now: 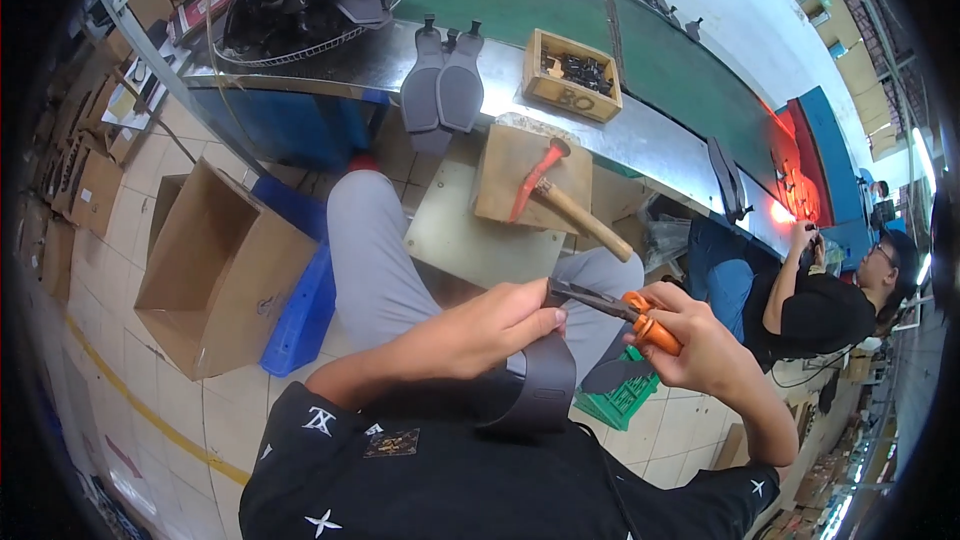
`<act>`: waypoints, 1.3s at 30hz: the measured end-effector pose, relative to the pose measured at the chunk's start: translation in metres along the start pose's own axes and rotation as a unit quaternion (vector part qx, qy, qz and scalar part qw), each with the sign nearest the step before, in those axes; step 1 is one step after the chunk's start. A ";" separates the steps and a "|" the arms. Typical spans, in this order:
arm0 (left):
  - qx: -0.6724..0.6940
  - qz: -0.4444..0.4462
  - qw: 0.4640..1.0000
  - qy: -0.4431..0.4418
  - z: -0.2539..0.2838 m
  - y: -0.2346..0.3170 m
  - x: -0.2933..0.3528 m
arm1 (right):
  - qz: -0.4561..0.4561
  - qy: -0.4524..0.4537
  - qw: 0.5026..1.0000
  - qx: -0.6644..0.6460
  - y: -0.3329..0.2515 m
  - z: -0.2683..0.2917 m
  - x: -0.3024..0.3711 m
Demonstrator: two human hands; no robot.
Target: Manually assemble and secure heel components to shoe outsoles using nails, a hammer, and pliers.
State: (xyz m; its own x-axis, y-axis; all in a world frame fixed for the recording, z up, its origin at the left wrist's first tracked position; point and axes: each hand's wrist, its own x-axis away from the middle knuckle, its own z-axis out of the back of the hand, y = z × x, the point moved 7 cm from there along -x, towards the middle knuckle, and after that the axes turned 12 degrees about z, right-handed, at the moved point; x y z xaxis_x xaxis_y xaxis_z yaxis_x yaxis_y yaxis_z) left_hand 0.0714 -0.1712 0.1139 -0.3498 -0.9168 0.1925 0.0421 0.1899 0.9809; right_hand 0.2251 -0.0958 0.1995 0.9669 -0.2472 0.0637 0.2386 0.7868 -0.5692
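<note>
My left hand (490,325) grips a curved dark grey shoe part (543,380) held over my lap. My right hand (690,335) is closed on orange-handled pliers (610,307), whose dark jaws reach left and touch the part near my left thumb. Past my knees, on a small wooden board (505,165), lies a hammer (560,195) with a red head and a wooden handle.
Two grey soles (442,85) and a wooden box of small dark parts (573,75) rest on the metal bench edge beside a green conveyor belt (640,35). An open cardboard box (215,270) and blue crate (300,310) stand at my left. Another person (810,300) sits at right.
</note>
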 end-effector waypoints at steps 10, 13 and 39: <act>0.056 0.021 0.998 -0.033 -0.012 0.007 0.010 | 0.027 -0.021 0.994 -0.106 0.015 0.006 0.010; 0.124 0.036 0.989 -0.077 -0.011 0.020 0.007 | 0.032 0.150 0.970 -0.190 0.065 0.034 0.008; 0.254 0.083 0.930 -0.251 0.006 0.024 -0.056 | 0.203 0.257 0.747 -0.579 0.065 -0.049 -0.083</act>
State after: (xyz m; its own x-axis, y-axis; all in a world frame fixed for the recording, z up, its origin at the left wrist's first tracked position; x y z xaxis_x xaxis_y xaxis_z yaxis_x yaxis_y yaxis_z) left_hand 0.0861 -0.1129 0.1269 -0.7767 -0.6044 0.1774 -0.2692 0.5732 0.7739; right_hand 0.1563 -0.0520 0.1170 0.7041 -0.5402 -0.4609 -0.5910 -0.0860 -0.8021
